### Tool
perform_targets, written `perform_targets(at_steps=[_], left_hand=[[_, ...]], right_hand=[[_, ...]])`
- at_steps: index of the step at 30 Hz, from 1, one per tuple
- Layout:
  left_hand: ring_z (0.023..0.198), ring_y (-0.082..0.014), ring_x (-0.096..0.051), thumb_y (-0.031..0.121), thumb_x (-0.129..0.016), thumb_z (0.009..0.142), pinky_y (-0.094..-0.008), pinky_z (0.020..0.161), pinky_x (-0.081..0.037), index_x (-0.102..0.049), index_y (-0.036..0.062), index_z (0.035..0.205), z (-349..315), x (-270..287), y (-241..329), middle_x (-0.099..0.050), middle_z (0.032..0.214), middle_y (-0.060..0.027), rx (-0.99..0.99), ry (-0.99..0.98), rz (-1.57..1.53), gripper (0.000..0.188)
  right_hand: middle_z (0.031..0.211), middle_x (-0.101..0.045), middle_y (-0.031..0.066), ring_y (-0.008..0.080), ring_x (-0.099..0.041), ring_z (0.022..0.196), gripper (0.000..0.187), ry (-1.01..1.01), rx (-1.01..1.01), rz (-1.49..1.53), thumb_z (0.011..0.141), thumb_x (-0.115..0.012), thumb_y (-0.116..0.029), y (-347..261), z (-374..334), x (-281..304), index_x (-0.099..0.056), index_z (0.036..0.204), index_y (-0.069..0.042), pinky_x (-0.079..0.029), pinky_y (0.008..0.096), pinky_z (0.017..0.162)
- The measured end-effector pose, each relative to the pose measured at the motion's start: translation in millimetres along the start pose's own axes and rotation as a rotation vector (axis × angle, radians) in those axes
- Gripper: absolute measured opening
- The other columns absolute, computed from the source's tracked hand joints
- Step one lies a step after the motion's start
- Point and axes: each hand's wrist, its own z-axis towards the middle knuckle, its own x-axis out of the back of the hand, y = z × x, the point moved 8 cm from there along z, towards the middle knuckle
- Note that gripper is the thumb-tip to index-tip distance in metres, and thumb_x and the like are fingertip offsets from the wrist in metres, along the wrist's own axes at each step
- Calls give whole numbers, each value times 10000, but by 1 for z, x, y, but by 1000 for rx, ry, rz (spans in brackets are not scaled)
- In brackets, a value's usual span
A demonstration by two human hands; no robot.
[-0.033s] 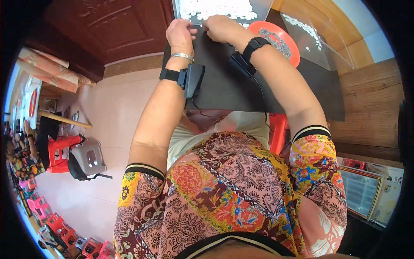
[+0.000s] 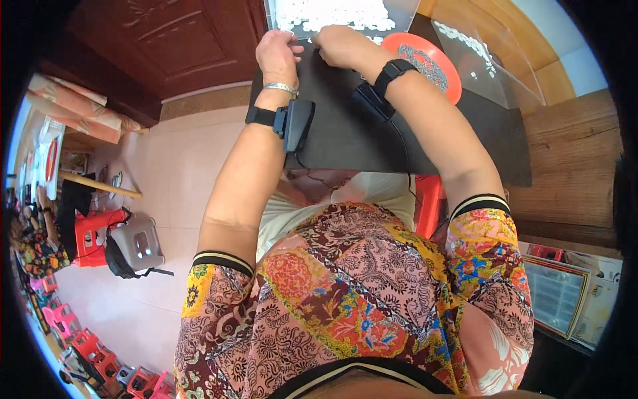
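Note:
At the far edge of the dark table [image 2: 345,143], my left hand [image 2: 276,53] has its fingers curled inward. A bit of white shows at its fingertips, too small to name. My right hand [image 2: 342,45] is to its right, fingers bent down and pressed together near the table; what they hold, if anything, is hidden. Just beyond both hands lie many small white pieces [image 2: 332,12] in a clear-sided tray. Beside my right wrist stands a round red plate [image 2: 454,74] with a heap of small grey metal pieces [image 2: 425,63].
A sloping clear panel [image 2: 515,50] with more white pieces near it is at the far right. Black devices are strapped to both wrists, their cables trailing over the table. A wooden cabinet [image 2: 571,153] borders the right side. Stools [image 2: 90,236] and another person [image 2: 40,239] are at left.

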Motion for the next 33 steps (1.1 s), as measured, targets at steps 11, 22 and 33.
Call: perform_targets(at_steps=[11,22,33], left_hand=[[676,-164,-625,151,-454,903,-261,558,-477,-557,42,875,-13,-11,-7,-657,855,-103,121,-191,14,152],[682,-153,-619,152,-472,905,-219,588,-475,-551,40,836,-58,-48,6,-657,870,-118,192,-571,-28,153],[722,-199,-651,152,-455,923,-259,638,-521,-532,14,885,-72,-57,13,-652,867,-159,238,-702,-155,162]], right_hand=[[785,-656,91,176,-628,739,211,100,-104,563,811,-547,-123,34,-44,24,-644,976,-33,-494,310,655],[769,-592,26,83,-536,627,201,90,-162,1479,894,-528,-48,35,-82,19,-568,1069,45,-436,206,565],[857,-599,12,79,-544,733,251,165,-53,1464,911,-524,-88,13,-88,31,-561,1116,52,-446,202,658]])
